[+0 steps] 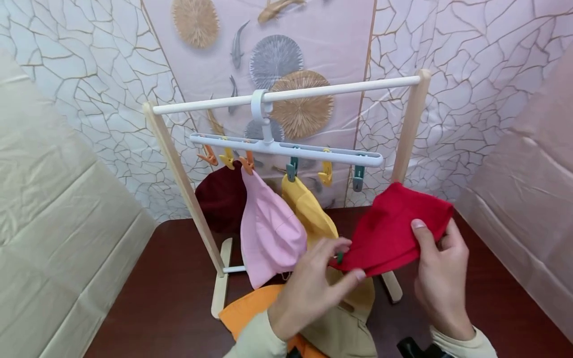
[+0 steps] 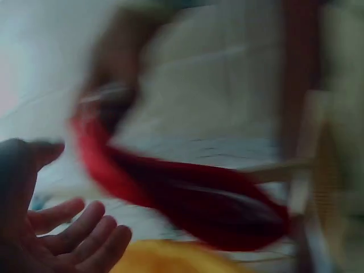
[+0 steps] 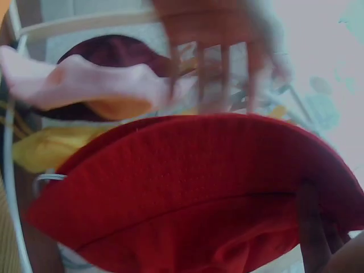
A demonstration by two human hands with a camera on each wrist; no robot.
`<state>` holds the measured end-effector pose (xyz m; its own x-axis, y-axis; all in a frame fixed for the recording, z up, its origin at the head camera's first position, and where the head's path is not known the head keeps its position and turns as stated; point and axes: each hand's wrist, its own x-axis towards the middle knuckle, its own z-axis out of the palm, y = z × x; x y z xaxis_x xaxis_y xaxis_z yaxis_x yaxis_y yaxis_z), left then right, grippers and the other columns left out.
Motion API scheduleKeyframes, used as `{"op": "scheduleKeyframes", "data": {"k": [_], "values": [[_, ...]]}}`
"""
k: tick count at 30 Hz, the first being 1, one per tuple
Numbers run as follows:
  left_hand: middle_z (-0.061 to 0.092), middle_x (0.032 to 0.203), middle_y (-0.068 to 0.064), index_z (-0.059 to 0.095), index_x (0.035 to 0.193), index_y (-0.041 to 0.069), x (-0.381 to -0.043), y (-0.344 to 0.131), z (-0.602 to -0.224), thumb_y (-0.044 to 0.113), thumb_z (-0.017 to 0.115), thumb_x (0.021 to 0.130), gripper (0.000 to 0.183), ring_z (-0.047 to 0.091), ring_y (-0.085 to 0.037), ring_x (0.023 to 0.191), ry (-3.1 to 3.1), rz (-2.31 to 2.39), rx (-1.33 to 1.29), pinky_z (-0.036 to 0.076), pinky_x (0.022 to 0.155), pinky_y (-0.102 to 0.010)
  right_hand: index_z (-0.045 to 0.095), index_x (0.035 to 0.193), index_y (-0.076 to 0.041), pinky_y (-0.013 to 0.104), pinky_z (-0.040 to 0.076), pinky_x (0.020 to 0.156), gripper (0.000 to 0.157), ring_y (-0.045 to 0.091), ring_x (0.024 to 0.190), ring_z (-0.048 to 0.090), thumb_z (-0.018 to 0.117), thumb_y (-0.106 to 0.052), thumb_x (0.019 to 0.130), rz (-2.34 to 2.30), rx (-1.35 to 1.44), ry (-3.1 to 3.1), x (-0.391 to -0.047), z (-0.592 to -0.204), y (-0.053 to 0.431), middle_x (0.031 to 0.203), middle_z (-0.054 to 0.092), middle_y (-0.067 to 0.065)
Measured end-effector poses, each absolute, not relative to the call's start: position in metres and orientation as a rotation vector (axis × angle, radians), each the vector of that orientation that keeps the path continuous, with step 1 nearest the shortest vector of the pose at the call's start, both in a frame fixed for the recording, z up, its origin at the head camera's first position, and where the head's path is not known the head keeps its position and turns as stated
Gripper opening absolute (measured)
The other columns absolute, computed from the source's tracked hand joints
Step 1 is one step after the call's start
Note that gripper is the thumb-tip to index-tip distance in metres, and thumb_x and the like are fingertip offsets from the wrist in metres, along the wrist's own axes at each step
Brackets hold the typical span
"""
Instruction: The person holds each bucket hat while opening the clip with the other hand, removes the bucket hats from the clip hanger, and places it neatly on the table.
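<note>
A red bucket hat is pinched at its right end by my right hand, the thumb lying over the fabric. In the right wrist view the wide brim of the red hat faces the camera. My left hand is spread at the hat's other end, fingers loosely extended; in the left wrist view the fingers stand apart from the cloth. Behind the hands, a pink hat, a yellow hat and a maroon hat hang from a white clip hanger.
The hanger hooks over the white rod of a wooden rack. A yellow clip and a dark green clip hang at its right without hats. An orange hat and a khaki hat lie on the dark table.
</note>
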<state>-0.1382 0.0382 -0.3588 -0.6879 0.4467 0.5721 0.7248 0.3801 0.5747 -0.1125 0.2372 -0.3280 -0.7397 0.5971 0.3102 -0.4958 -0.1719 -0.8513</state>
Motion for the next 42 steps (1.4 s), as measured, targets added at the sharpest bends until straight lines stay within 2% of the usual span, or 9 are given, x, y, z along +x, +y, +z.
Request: {"op": "scheduleKeyframes", "data": {"k": [3, 5, 11, 16, 20, 25, 28, 34, 42], "values": [[0.055, 0.130, 0.003, 0.045, 0.142, 0.015, -0.133, 0.043, -0.387, 0.056, 0.071, 0.085, 0.076, 0.052, -0.010, 0.117, -2.454, -0.900, -1.051, 0.046, 0.099, -0.024, 0.056, 0.129, 0.000, 0.025, 0.058, 0.076, 0.034, 0.021, 0.096, 0.067, 0.060, 0.001, 0.096, 2.085, -0.123, -1.287, -0.104, -0.323, 0.239, 0.121, 0.060, 0.017], [0.053, 0.133, 0.003, 0.043, 0.144, 0.014, -0.133, 0.043, -0.401, 0.051, 0.077, 0.082, 0.081, 0.050, -0.011, 0.121, -2.475, -0.746, -1.047, 0.045, 0.102, -0.027, 0.053, 0.132, -0.001, 0.027, 0.058, 0.077, 0.035, 0.022, 0.101, 0.066, 0.058, 0.001, 0.097, 2.172, -0.112, -1.260, -0.098, -0.323, 0.242, 0.125, 0.058, 0.016], [0.056, 0.132, 0.001, 0.053, 0.141, 0.019, -0.136, 0.025, -0.420, 0.012, 0.074, 0.077, 0.068, 0.053, -0.014, 0.121, -2.419, -0.607, -1.040, 0.046, 0.100, -0.032, 0.049, 0.131, -0.003, 0.028, 0.057, 0.078, 0.030, 0.018, 0.101, 0.066, 0.048, 0.003, 0.101, 2.381, 0.023, -1.241, -0.086, -0.337, 0.262, 0.121, 0.062, 0.010], [0.058, 0.134, 0.001, 0.058, 0.137, 0.023, -0.136, 0.007, -0.420, 0.005, 0.065, 0.085, 0.055, 0.054, -0.013, 0.124, -2.339, -0.625, -1.155, 0.046, 0.102, -0.030, 0.052, 0.126, -0.006, 0.028, 0.056, 0.076, 0.027, 0.016, 0.097, 0.067, 0.041, 0.003, 0.103, 2.494, 0.112, -1.220, -0.084, -0.354, 0.283, 0.113, 0.066, 0.007], [0.059, 0.134, 0.000, 0.062, 0.133, 0.026, -0.135, -0.002, -0.418, 0.008, 0.067, 0.092, 0.046, 0.054, -0.016, 0.125, -2.267, -0.497, -1.232, 0.045, 0.103, -0.030, 0.055, 0.126, -0.010, 0.028, 0.057, 0.067, 0.023, 0.014, 0.084, 0.070, 0.051, -0.008, 0.103, 2.376, -0.018, -1.476, -0.085, -0.364, 0.294, 0.099, 0.071, 0.004], [0.063, 0.123, 0.004, 0.068, 0.122, 0.033, -0.130, -0.015, -0.418, 0.016, 0.064, 0.093, 0.034, 0.056, -0.018, 0.114, -2.229, -0.146, -1.177, 0.049, 0.088, -0.034, 0.061, 0.124, -0.009, 0.021, 0.049, 0.058, 0.028, 0.006, 0.064, 0.064, 0.061, -0.023, 0.100, 1.597, -0.133, -2.291, -0.095, -0.381, 0.300, 0.074, 0.068, -0.004], [0.065, 0.114, 0.005, 0.071, 0.114, 0.034, -0.129, -0.018, -0.420, 0.019, 0.060, 0.092, 0.029, 0.057, -0.018, 0.106, -2.196, 0.060, -1.153, 0.049, 0.080, -0.036, 0.061, 0.131, -0.007, 0.020, 0.047, 0.058, 0.036, 0.005, 0.065, 0.061, 0.063, -0.024, 0.099, 1.300, -0.059, -2.471, -0.104, -0.395, 0.300, 0.079, 0.068, 0.001], [0.065, 0.106, 0.006, 0.072, 0.109, 0.036, -0.129, -0.014, -0.428, 0.021, 0.050, 0.094, 0.030, 0.059, -0.016, 0.096, -2.161, 0.190, -1.110, 0.049, 0.071, -0.035, 0.059, 0.135, -0.006, 0.022, 0.049, 0.058, 0.043, 0.006, 0.066, 0.061, 0.065, -0.027, 0.098, 1.318, -0.062, -2.524, -0.122, -0.420, 0.305, 0.093, 0.070, 0.012], [0.066, 0.113, 0.004, 0.071, 0.114, 0.039, -0.129, -0.005, -0.428, 0.020, 0.051, 0.095, 0.033, 0.059, -0.016, 0.101, -2.222, 0.164, -1.077, 0.045, 0.074, -0.033, 0.064, 0.125, -0.004, 0.024, 0.046, 0.053, 0.038, 0.005, 0.060, 0.057, 0.070, -0.026, 0.094, 1.207, -0.158, -2.572, -0.117, -0.433, 0.324, 0.082, 0.068, 0.008]]}}
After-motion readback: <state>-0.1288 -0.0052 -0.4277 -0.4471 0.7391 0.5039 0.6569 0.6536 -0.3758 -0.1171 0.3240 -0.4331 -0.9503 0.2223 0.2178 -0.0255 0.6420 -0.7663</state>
